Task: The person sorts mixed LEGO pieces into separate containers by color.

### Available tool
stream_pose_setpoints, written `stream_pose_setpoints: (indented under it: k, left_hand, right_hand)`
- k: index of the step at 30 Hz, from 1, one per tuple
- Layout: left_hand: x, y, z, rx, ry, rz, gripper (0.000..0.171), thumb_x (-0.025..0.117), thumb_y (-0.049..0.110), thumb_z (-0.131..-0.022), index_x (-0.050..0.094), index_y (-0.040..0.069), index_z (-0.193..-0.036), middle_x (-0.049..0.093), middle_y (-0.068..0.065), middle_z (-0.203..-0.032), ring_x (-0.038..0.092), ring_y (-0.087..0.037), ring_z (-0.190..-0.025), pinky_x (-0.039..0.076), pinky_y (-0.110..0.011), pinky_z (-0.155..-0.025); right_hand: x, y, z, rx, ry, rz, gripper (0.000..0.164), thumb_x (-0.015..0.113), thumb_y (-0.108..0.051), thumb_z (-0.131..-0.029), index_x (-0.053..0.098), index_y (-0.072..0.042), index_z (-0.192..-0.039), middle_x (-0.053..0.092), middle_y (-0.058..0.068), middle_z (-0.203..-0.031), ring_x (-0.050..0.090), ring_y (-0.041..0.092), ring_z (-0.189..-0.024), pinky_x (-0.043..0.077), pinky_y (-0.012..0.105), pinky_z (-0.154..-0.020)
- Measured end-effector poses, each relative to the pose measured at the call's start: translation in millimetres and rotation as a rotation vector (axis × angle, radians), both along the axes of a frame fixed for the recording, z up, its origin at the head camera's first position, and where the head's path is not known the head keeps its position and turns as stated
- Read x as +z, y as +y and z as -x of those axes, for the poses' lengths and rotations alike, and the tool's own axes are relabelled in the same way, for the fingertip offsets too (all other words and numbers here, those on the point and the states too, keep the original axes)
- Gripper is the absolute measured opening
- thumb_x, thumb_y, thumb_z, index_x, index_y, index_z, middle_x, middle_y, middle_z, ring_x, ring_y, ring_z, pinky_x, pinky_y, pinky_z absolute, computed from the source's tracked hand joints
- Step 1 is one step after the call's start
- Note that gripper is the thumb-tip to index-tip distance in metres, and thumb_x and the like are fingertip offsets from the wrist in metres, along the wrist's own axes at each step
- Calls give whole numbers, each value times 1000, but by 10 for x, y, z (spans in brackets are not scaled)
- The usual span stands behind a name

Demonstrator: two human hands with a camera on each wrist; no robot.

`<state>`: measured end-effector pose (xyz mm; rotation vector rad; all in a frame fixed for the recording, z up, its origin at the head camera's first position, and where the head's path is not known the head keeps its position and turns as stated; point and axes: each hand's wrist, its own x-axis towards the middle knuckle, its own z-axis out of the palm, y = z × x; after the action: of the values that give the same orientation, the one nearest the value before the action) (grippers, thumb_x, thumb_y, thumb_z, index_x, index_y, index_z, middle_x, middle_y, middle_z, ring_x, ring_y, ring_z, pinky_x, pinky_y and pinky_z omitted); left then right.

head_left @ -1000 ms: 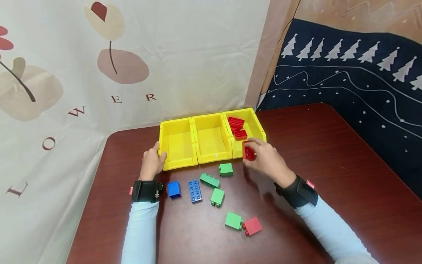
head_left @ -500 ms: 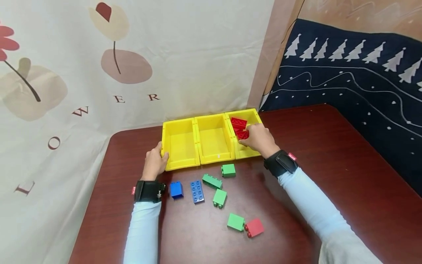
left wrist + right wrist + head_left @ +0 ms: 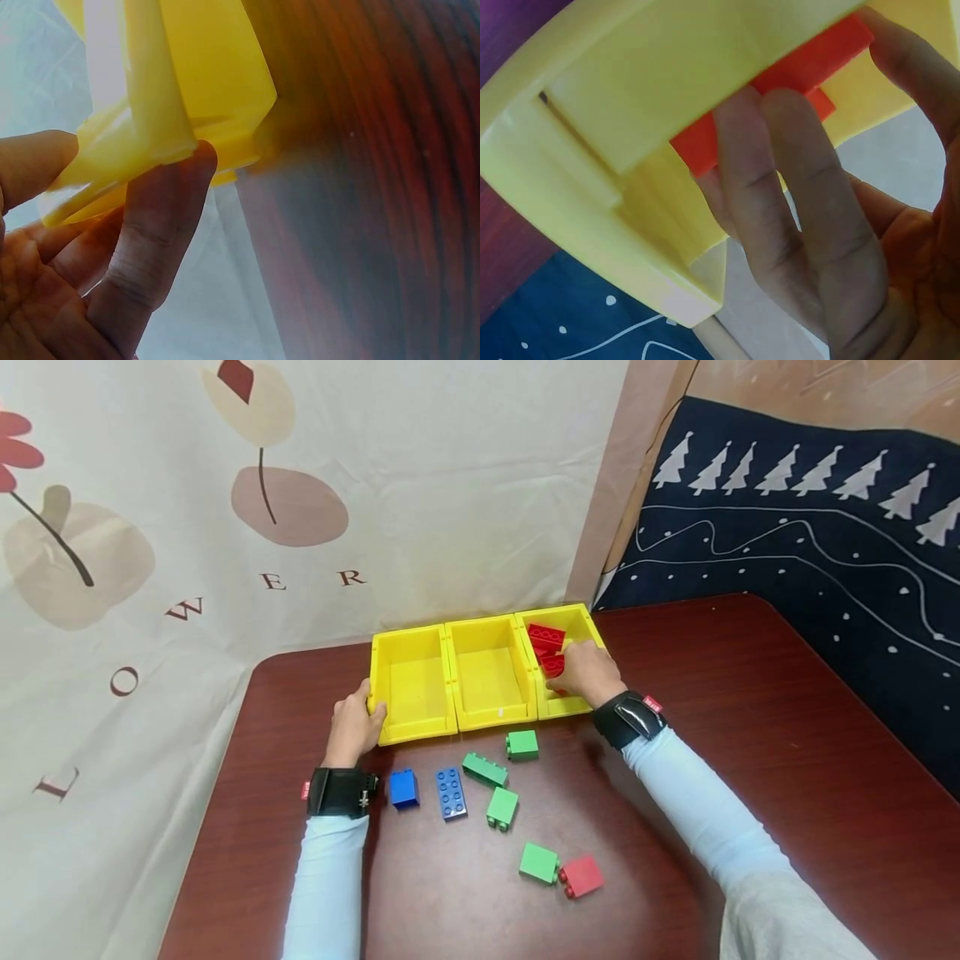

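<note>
My left hand (image 3: 352,724) grips the left wall of the yellow three-compartment tray (image 3: 454,681). In the left wrist view, thumb and fingers pinch the tray's yellow wall (image 3: 154,82) from both sides. Inside the right compartment is my right hand (image 3: 590,672), holding a red toy brick (image 3: 817,56) between thumb and fingers; the fingers partly cover it. Against that compartment's left side lie several red bricks (image 3: 546,637), touching or close to the held one. The left and middle compartments contain no bricks.
In front of the tray lie two blue bricks (image 3: 403,788), several green bricks (image 3: 502,808) and one red brick (image 3: 581,877) on the brown table (image 3: 645,893). A printed cloth (image 3: 450,485) hangs right behind the tray.
My right hand has carried the red brick from the tray's front edge into the right compartment, then stayed nearly still. My left hand keeps its grip on the tray.
</note>
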<state>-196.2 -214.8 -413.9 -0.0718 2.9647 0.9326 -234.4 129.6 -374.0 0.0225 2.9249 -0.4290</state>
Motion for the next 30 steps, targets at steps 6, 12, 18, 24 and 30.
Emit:
stream_pose_setpoints:
  k: [6, 12, 18, 24, 30]
  left_hand:
    - [8, -6, 0, -2, 1, 1, 52, 49, 17, -101, 35, 0, -148, 57, -24, -105, 56, -33, -85, 48, -38, -74]
    - [13, 5, -6, 1, -23, -3, 54, 48, 18, -102, 32, 2, -151, 56, -24, -108, 56, -34, -88, 48, -39, -76]
    - [24, 19, -14, 3, -11, -13, 50, 49, 18, -101, 37, 2, -147, 56, -22, -103, 56, -33, -86, 48, -37, -74]
    - [32, 14, -3, 8, -19, -12, 52, 48, 18, -102, 33, 3, -150, 56, -24, -107, 56, -34, -88, 47, -37, -76]
    - [4, 10, -3, 12, -21, -9, 51, 48, 18, -102, 35, 3, -148, 56, -23, -107, 56, -34, -88, 48, -37, -76]
  right_hand:
    - [17, 0, -18, -8, -18, -27, 54, 78, -39, -80, 62, 4, -109, 59, 15, -90, 57, 32, -83, 50, 38, -69]
    - [-86, 0, 17, -12, -48, -27, 53, 79, -38, -79, 63, 4, -108, 58, 14, -88, 56, 31, -81, 47, 37, -66]
    - [-162, 20, 15, 8, -23, -34, 57, 79, -39, -77, 65, 5, -110, 57, 16, -87, 57, 32, -80, 45, 35, -62]
    - [-195, 45, -8, 8, 14, -20, 65, 80, -42, -78, 61, 5, -118, 60, 19, -96, 57, 34, -85, 49, 40, -70]
    - [-240, 50, -39, 23, 42, -46, 66, 79, -46, -78, 62, 6, -116, 61, 20, -96, 57, 34, -83, 51, 42, -68]
